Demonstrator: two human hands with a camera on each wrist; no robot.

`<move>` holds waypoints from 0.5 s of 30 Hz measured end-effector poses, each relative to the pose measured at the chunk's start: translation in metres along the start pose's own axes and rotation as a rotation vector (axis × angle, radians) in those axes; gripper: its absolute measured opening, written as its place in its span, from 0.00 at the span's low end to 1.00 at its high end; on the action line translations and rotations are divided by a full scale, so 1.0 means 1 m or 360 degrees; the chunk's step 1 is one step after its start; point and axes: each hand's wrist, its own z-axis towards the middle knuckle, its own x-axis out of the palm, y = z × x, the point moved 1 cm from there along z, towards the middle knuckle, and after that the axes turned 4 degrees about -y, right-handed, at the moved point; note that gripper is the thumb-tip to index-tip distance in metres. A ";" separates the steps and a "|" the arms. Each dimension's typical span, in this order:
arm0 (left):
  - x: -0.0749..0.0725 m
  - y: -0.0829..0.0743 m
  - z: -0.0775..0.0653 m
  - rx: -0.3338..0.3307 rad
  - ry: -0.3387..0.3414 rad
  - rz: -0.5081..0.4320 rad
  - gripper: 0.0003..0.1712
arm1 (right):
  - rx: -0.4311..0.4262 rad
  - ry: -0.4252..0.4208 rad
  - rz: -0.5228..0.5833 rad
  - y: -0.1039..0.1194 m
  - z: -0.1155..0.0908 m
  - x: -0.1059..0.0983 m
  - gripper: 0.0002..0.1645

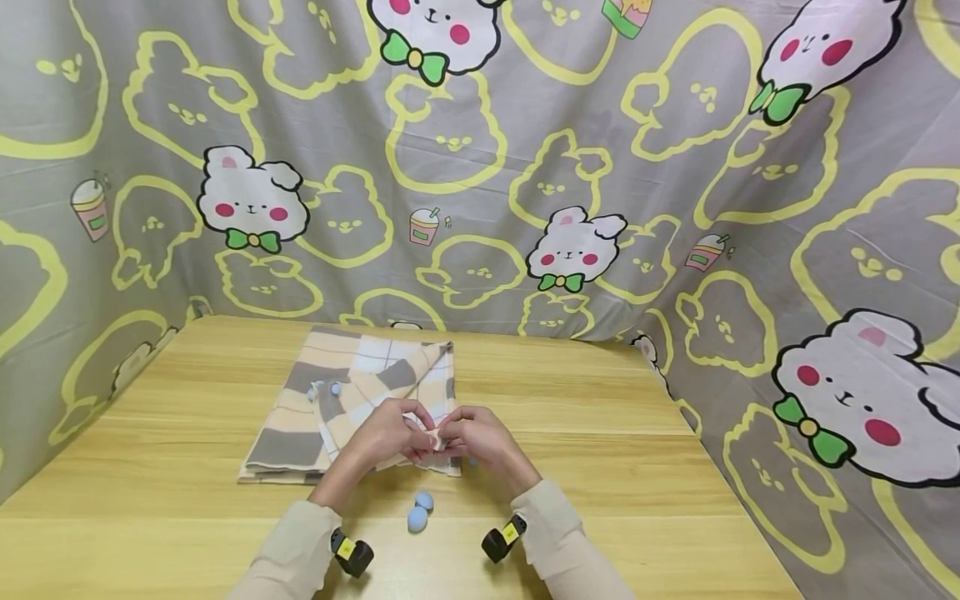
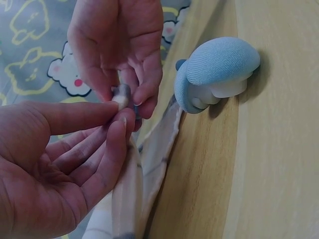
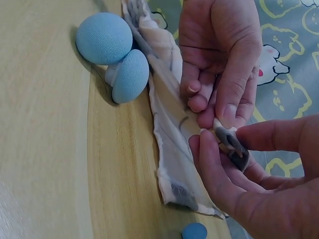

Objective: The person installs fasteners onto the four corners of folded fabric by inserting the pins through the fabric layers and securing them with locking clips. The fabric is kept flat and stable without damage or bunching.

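Note:
A checked cloth in beige, grey and white lies folded on the table. My left hand pinches a small gathered bit of it between thumb and fingers near its front right part. Opposite, my right hand pinches the same bunched fabric, its fingertips close to the left hand's. Just in front, two blue mushroom-shaped fasteners with ribbed fabric caps and white bases lean together. Another small blue piece lies beside the cloth, mostly hidden by the right hand in the head view.
Farther back on the cloth sits a blue round-topped piece, with a paler bluish piece next to it. The wooden table meets a grey curtain printed with cartoon animals at the back and sides.

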 end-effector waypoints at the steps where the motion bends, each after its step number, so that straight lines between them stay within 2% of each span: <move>1: 0.000 0.000 0.000 -0.0001 0.0001 0.0000 0.11 | 0.0000 -0.0001 -0.0008 0.000 0.000 0.000 0.10; 15: 0.001 0.000 -0.003 0.0024 0.0021 0.0014 0.11 | 0.0012 -0.0019 -0.0004 -0.001 0.001 0.000 0.08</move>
